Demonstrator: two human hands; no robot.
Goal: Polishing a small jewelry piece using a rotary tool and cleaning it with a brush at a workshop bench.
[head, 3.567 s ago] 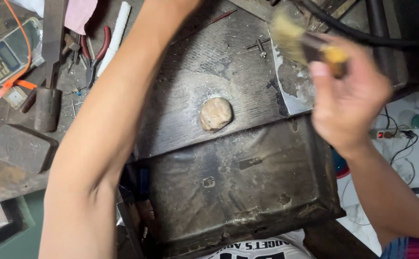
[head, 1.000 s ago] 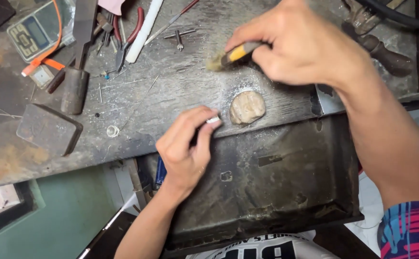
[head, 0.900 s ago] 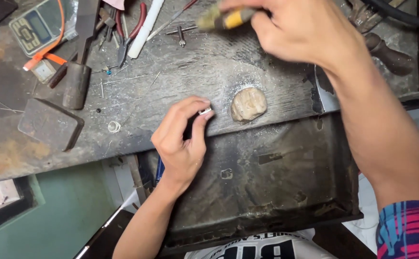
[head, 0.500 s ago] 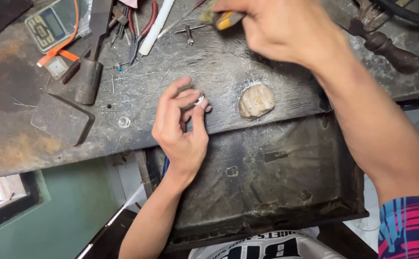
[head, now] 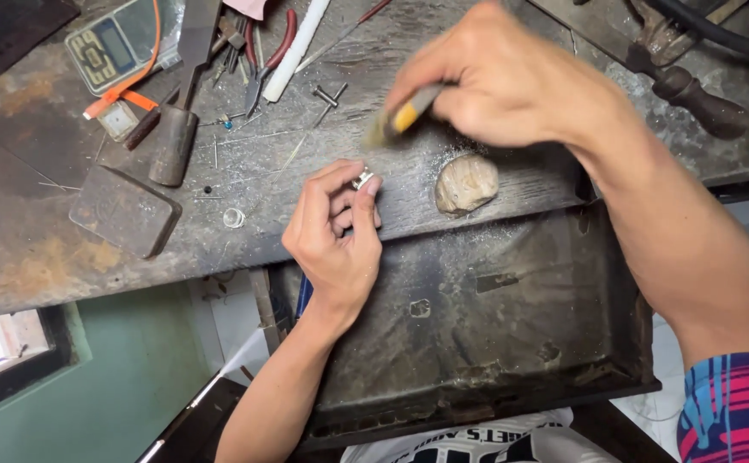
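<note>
A dark, pitted metal tray (head: pixel 512 343) hangs open below a worn workbench (head: pixel 49 249), nearest the camera, its floor scuffed and dusted with filings. Just above its rim, the person's left hand (head: pixel 336 236) pinches a small silvery ring (head: pixel 362 179) between thumb and fingertips, fingers closed tight around it at the bench's front edge. The ring looks light, hard and smooth, likely to slip or skitter away if the pinch loosens; gripping it by the outer band, as here, seems the surest hold, leaving its face exposed. Just beside it to the right sits a rounded, pale, stone-like lump (head: pixel 466 183), matte and ridged, ringed by fine glittering dust. Above that, the right hand (head: pixel 512 86) is closed around a small brush (head: pixel 396 120) with a yellow handle and blurred bristles, hovering near the ring but not clearly touching it. Farther back the scarred grey bench carries a flat rusty metal block (head: pixel 123 210), a tiny clear ring-shaped piece (head: pixel 234 217), a small dark hammer (head: pixel 175 141), red-handled pliers (head: pixel 272 56), a white rod (head: pixel 296 47) and a pocket scale (head: pixel 113 51) with an orange strap. At far right lies a dark wooden tool handle (head: pixel 692 94).
</note>
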